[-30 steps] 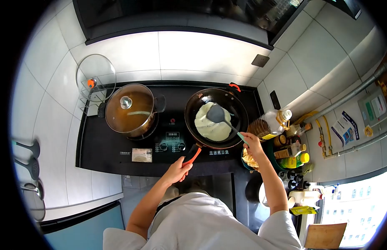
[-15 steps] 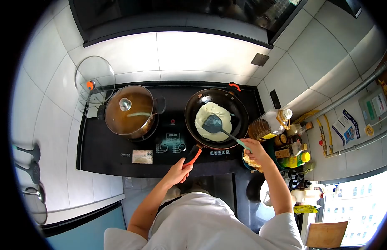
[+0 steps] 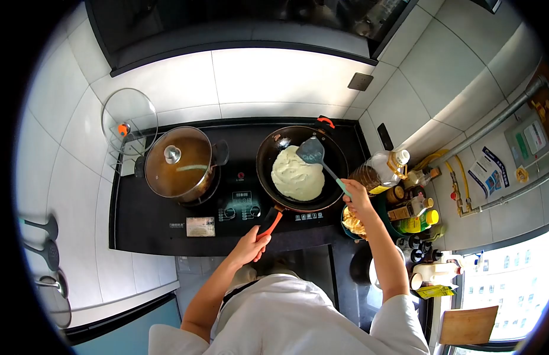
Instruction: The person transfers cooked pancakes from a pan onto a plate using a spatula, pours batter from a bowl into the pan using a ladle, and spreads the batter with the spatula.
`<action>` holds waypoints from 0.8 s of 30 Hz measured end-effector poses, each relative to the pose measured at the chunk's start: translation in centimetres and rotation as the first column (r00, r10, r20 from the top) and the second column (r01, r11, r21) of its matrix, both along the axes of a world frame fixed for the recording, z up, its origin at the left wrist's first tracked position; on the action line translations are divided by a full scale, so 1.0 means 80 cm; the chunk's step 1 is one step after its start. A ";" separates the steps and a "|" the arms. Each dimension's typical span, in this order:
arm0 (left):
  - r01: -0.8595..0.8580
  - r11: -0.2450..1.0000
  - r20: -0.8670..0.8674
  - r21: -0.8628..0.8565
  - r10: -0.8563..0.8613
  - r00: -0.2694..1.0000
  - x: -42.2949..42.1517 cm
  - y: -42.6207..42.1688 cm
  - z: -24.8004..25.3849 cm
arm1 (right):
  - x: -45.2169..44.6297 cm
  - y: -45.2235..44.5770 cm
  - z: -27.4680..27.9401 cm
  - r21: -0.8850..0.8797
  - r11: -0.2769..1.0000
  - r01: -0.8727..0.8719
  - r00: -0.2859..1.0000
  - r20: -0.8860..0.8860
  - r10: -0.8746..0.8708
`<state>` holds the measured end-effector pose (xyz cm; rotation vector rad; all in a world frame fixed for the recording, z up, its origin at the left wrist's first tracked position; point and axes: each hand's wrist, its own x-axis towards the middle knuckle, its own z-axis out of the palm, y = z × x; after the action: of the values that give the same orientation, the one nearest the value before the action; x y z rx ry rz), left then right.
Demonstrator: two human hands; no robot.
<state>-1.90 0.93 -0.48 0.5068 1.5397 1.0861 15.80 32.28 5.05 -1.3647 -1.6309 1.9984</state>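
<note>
My left hand (image 3: pixel 249 246) is wrapped round the red and black handle of the dark wok (image 3: pixel 339 160) on the right side of the hob. A pale sheet of batter (image 3: pixel 297 176) lies spread in the wok. My right hand (image 3: pixel 358 197) grips the green handle of a grey spatula (image 3: pixel 311 151). The spatula's blade is over the upper right edge of the batter; whether it touches the batter I cannot tell. Below my right hand stands a bowl of golden-brown food (image 3: pixel 352 223).
On the left of the black hob (image 3: pixel 141 228) sits a pot with a glass lid (image 3: pixel 178 161). Another glass lid (image 3: pixel 129 112) leans in a rack. Right of the wok stand an oil bottle (image 3: pixel 381 168) and several smaller bottles. Ladles (image 3: pixel 49 254) hang at the left wall.
The spatula has gone from the middle and lower part of the batter up to its upper right edge, and the batter is more exposed. My left hand still holds the wok handle.
</note>
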 end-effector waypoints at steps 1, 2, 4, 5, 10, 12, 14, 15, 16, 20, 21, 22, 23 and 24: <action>-0.001 1.000 0.001 -0.001 0.001 1.000 0.000 0.000 0.000 | -0.008 -0.001 -0.007 -0.011 1.000 0.000 1.000 -0.019 0.000; -0.002 1.000 0.002 -0.002 0.002 1.000 0.000 0.000 0.001 | -0.014 0.000 -0.016 -0.010 1.000 -0.025 0.999 -0.028 0.025; -0.005 1.000 0.001 -0.005 0.005 1.000 0.001 0.000 0.000 | -0.034 -0.007 -0.022 0.054 0.998 -0.032 0.999 0.005 0.032; -0.007 1.000 0.000 -0.006 0.007 1.000 0.001 0.000 -0.001 | -0.040 -0.008 -0.025 0.086 0.996 -0.036 0.999 0.022 0.034; 0.001 1.000 0.005 -0.012 -0.001 1.000 -0.001 0.000 0.002 | -0.019 0.001 -0.033 0.273 0.962 0.002 0.986 0.161 -0.047; 0.018 1.000 0.008 0.004 -0.018 1.000 -0.002 0.000 -0.006 | 0.012 0.015 -0.054 0.449 0.893 -0.007 0.983 0.168 -0.076; 0.001 1.000 0.004 0.007 -0.001 1.000 0.000 0.001 -0.005 | 0.039 0.007 -0.055 0.575 0.817 -0.036 0.974 0.203 -0.101; -0.010 1.000 0.001 0.008 0.009 1.000 0.000 0.001 -0.003 | 0.049 -0.001 -0.044 0.612 0.788 -0.067 0.966 0.237 -0.102; -0.018 1.000 -0.011 0.004 0.018 1.000 0.001 0.000 -0.001 | 0.055 -0.008 -0.031 0.645 0.758 -0.098 0.957 0.269 -0.106; -0.010 1.000 -0.023 0.004 0.010 1.000 0.000 0.001 0.002 | 0.057 -0.028 -0.012 0.807 0.583 -0.090 0.966 0.214 -0.147; 0.002 1.000 -0.019 0.008 -0.002 1.000 0.000 0.001 0.001 | 0.050 -0.036 0.002 0.776 0.619 -0.121 0.950 0.272 -0.156; 0.006 1.000 -0.020 0.005 -0.006 1.000 0.000 0.001 0.001 | 0.046 -0.035 -0.001 0.755 0.645 -0.121 0.946 0.284 -0.156; 0.007 1.000 -0.022 0.002 -0.007 1.000 0.000 0.001 0.001 | 0.044 -0.034 -0.004 0.733 0.669 -0.121 0.943 0.295 -0.153; 0.005 1.000 -0.024 0.000 -0.005 1.000 0.000 0.000 0.001 | 0.043 -0.036 -0.005 0.712 0.689 -0.130 0.938 0.314 -0.147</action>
<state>-1.92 0.95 -0.37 0.5254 1.5585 1.0793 19.25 29.43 4.64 -1.3995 -2.2118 0.8794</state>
